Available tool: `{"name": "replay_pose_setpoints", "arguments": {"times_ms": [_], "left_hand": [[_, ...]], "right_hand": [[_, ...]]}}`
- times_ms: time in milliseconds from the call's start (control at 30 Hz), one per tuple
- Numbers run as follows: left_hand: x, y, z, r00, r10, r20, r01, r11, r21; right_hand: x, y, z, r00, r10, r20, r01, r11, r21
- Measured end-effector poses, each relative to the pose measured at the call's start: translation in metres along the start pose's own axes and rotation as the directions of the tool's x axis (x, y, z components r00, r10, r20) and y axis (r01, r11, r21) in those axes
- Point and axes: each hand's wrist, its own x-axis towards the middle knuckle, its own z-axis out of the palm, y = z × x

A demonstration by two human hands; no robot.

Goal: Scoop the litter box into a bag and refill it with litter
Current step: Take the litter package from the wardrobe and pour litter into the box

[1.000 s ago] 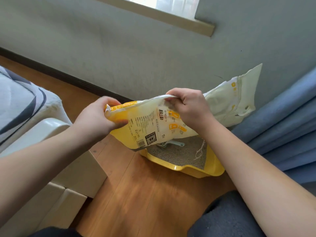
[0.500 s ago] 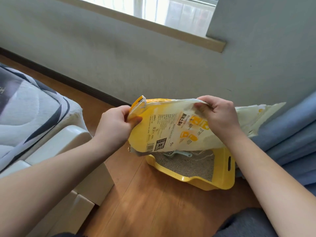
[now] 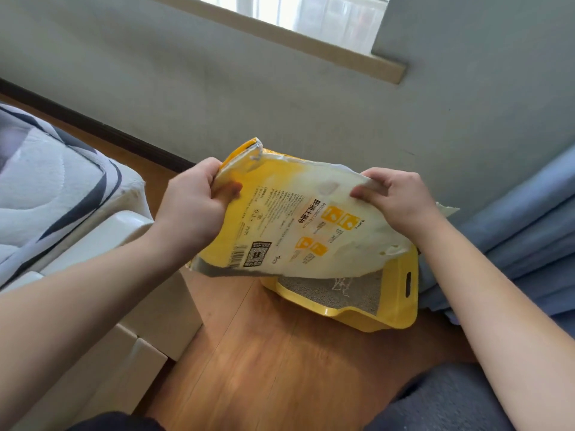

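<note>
One litter bag (image 3: 298, 225): crinkled yellow-and-white plastic, flattened, held upside down above the box; printed barcode, QR code, small text too fine to read. One left hand (image 3: 189, 209) clenched on its yellow end at 9 o'clock; one right hand (image 3: 395, 200) pinching the white edge at 3 o'clock. One litter box (image 3: 385, 312): glossy yellow plastic, slotted handle, grey granular litter (image 3: 320, 290) inside, at 5 o'clock on one wooden plank floor (image 3: 264, 362).

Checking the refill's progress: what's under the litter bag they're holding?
The yellow litter box, grey litter showing in its near part. The litter bag covers the box's far half.
</note>
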Motion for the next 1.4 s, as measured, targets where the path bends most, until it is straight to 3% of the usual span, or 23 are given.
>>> {"name": "replay_pose_setpoints", "arguments": {"times_ms": [167,700,900,1400], "left_hand": [[0.000,0.001,-0.003,1.000,0.011,-0.022,-0.010,0.999,0.041],[0.001,0.001,-0.006,0.999,0.042,-0.024,-0.042,0.999,0.021],[-0.004,0.007,-0.006,0.993,0.115,-0.014,-0.114,0.993,0.039],[-0.002,0.010,-0.005,0.996,0.088,-0.019,-0.089,0.995,-0.033]], "right_hand": [[-0.002,0.005,0.004,0.999,0.019,0.044,-0.018,0.999,-0.030],[0.005,0.010,0.015,0.997,-0.015,-0.072,0.011,0.999,-0.049],[0.006,0.010,0.016,0.999,0.028,-0.035,-0.032,0.992,-0.118],[0.004,0.004,0.016,0.996,0.091,-0.027,-0.093,0.989,-0.115]]}}
